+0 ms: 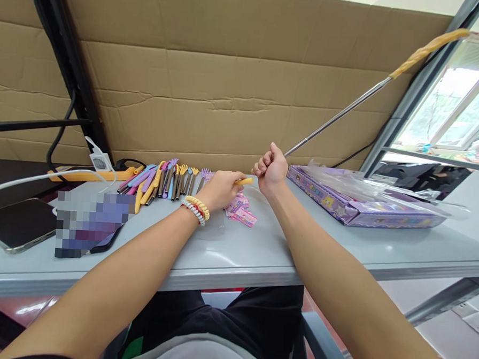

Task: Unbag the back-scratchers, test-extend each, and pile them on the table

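My left hand [221, 189] is closed around the yellow handle [246, 181] of a telescopic back scratcher, low over the grey table [260, 250]. Beside it, my right hand [271, 169] is a fist gripping the same tool's metal rod [339, 115]. The rod runs up and to the right, fully stretched, and ends in a yellow claw head [431, 47]. Bead and coil bracelets [197, 208] circle my left wrist. Under my left hand lie small pink packets [241, 212].
A heap of several collapsed scratchers [163, 181] in pastel colours lies left of my hands. A purple box [343, 201] under clear plastic sits to the right. At the left are a dark tablet [16, 224], a phone [99, 242], a yellow power strip [87, 175] and a cardboard wall [228, 82].
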A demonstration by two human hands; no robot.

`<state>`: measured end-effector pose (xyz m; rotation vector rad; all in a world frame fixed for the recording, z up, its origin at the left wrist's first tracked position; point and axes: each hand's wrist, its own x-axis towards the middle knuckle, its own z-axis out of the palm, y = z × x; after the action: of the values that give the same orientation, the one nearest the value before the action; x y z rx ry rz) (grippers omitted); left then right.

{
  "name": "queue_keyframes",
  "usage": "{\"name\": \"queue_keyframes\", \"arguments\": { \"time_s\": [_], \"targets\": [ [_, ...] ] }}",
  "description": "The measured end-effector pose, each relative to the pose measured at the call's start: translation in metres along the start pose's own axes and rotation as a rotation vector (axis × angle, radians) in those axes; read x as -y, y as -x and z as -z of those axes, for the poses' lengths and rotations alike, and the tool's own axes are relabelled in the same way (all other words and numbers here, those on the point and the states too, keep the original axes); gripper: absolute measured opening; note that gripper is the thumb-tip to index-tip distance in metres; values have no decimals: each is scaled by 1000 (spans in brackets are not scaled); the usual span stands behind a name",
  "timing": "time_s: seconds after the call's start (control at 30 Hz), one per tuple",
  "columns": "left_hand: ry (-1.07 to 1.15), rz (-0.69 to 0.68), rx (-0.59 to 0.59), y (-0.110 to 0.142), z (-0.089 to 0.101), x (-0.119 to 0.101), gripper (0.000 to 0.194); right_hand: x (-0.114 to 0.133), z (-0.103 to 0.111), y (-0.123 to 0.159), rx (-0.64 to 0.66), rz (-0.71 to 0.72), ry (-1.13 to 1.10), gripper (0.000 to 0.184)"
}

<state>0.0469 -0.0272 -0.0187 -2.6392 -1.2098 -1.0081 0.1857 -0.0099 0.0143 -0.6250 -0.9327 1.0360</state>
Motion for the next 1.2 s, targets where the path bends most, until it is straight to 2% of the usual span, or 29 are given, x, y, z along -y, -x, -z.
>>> {"name": "queue_keyframes", "arguments": {
  "time_s": [0.1,0.17,0.23,0.3,0.43,0.57,0.7,0.83,1.03,1.2],
  "targets": [
    [-39,120,-81,-1,5,-1,32,0,0,0,1,13,32,53],
    [-116,267,-142,-3,9,3,37,0,-1,1,6,10,59,56],
    [-189,417,-155,-5,13,11,37,0,-3,3,14,14,100,59],
    [-245,515,-129,-4,16,23,37,-1,-4,4,27,20,148,61],
    [-353,597,-61,2,20,45,52,-4,-4,5,50,9,193,63],
    [-463,732,57,6,19,57,39,-7,-4,4,71,3,216,63],
    [-516,742,80,7,14,65,40,-8,-3,4,79,12,234,61],
    [-494,748,173,6,8,71,46,-10,-4,5,89,20,251,60],
    [-493,756,221,6,3,73,52,-11,-4,6,105,31,307,59],
    [-461,764,216,7,4,73,54,-17,-1,8,215,59,472,58]
  ]
}}
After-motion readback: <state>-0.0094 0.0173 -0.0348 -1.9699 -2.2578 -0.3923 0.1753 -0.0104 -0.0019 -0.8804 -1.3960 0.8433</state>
